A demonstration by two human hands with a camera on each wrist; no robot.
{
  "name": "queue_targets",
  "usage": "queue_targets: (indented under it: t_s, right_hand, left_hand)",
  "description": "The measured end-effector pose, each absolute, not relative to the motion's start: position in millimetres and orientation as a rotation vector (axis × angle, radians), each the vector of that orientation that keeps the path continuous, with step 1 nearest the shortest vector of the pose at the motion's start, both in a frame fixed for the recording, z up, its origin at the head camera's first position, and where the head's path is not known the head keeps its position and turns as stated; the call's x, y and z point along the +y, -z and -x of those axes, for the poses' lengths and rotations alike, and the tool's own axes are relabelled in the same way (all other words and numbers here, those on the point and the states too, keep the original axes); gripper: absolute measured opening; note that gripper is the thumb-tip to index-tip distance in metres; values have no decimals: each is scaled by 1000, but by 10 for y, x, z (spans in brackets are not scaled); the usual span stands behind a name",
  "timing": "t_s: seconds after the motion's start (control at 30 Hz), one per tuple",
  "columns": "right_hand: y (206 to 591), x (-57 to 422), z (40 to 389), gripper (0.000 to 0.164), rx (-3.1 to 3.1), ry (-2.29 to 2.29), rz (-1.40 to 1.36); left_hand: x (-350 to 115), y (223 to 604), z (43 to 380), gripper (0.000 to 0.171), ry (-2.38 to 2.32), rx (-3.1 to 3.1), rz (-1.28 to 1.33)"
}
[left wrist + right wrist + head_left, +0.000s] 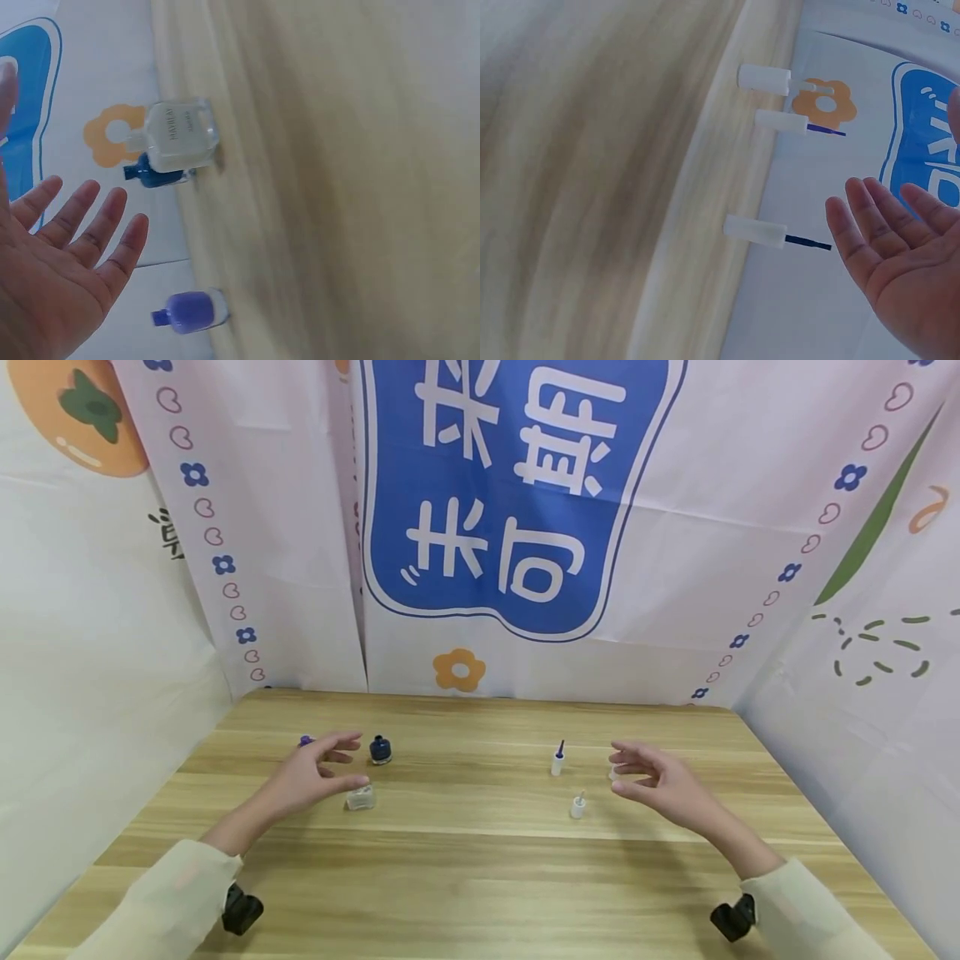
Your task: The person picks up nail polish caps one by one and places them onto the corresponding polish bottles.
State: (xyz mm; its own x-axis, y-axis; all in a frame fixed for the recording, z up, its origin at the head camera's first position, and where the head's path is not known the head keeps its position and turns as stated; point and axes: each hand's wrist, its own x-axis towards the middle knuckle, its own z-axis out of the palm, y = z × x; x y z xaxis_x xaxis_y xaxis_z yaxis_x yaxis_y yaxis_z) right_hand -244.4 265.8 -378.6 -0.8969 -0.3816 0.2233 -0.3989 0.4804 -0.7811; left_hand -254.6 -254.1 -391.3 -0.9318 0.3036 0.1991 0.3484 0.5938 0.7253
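My left hand (311, 778) hovers above the table with fingers spread, holding nothing. Under its thumb in the head view is an uncapped clear nail polish bottle (181, 135); the left wrist view shows them apart. A dark blue nail polish bottle (381, 751) stands just beyond the fingertips. Behind the hand, a purple nail polish bottle (191, 311) is mostly hidden in the head view. My right hand (667, 785) is also raised and holds nothing. Near it stand three white brush caps, bristles up: one with a purple brush (557, 765), one clear (577, 807), one dark (756, 231).
The wooden table (465, 877) lies between white printed cloth walls (292, 527) at the back and both sides. A wide stretch of tabletop separates the bottles at left from the brush caps at right.
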Motion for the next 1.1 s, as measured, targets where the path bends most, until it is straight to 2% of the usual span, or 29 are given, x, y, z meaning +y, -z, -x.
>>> queue_targets:
  t_s: [0.17,0.4,0.7,1.1]
  right_hand:
    - [3889,2624,2460,57,-2733,-1472,-687]
    - [3990,2577,2494,58,-2770,-1549,-658]
    - [4111,2495,2540,60,-2822,-1577,-627]
    - [4262,2375,2620,51,-2866,-1627,-547]
  left_hand:
    - [-2574,4014,2530,69,1402,-2737,559]
    - [-2582,4097,2525,73,1464,-2774,501]
    - [-2572,4188,2557,65,1446,-2795,468]
    - [-2563,4274,2602,55,1463,-2793,493]
